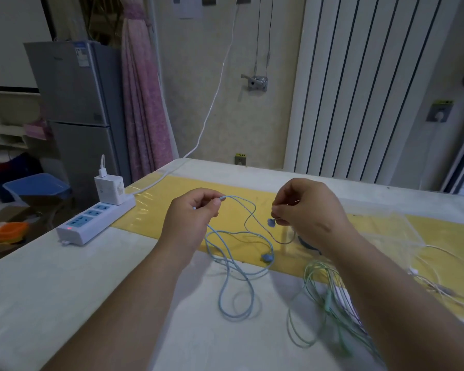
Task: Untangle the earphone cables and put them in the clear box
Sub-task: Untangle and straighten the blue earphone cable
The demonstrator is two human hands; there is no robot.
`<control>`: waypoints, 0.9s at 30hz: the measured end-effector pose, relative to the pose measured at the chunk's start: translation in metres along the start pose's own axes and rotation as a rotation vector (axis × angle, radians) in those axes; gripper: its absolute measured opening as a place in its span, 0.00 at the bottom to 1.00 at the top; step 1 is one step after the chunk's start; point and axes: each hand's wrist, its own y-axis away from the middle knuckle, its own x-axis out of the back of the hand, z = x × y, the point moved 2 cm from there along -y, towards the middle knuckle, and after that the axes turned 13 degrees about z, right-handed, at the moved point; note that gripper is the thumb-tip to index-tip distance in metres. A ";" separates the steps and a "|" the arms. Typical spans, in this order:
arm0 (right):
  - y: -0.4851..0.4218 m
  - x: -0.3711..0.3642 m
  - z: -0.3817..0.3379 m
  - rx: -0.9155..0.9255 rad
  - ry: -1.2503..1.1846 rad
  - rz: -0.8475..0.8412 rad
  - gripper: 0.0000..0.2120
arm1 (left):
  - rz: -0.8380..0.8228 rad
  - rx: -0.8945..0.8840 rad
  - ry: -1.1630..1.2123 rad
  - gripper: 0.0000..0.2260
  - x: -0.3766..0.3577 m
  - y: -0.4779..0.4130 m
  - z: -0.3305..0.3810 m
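A light blue earphone cable [235, 266] hangs in loose loops between my hands and trails onto the table. My left hand [192, 218] pinches its plug end above the table. My right hand [306, 210] pinches the cable just above one blue earbud [271, 222]; the second blue earbud [267, 257] dangles lower. A tangled bundle of green earphone cables [322, 303] lies on the table under my right forearm. The clear box [402, 231] sits behind my right hand, partly hidden. White earphones [439, 285] lie at the right.
A white power strip [91, 223] with a plugged-in charger [109, 188] lies at the table's left edge, its white lead running up the wall. A yellow strip [156, 207] crosses the table. A fridge and a pink curtain stand beyond the table.
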 end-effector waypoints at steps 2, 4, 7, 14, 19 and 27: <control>0.000 -0.002 -0.001 0.063 0.083 0.009 0.06 | -0.003 -0.025 0.014 0.09 0.000 0.001 0.003; 0.003 -0.005 -0.004 0.121 0.094 0.015 0.05 | -0.027 -0.053 0.032 0.09 -0.001 0.004 0.007; 0.012 -0.017 -0.007 0.220 0.173 -0.073 0.23 | -0.126 -0.069 0.092 0.09 -0.003 0.010 0.013; 0.016 -0.022 -0.007 0.253 0.129 -0.074 0.08 | -0.166 -0.040 0.168 0.10 -0.002 0.009 0.011; 0.009 -0.003 -0.015 -0.125 -0.580 -0.116 0.14 | 0.057 0.032 0.086 0.09 0.002 -0.001 0.003; 0.002 0.014 -0.019 -0.120 -0.807 0.095 0.11 | 0.197 0.095 -0.400 0.14 0.023 -0.012 -0.009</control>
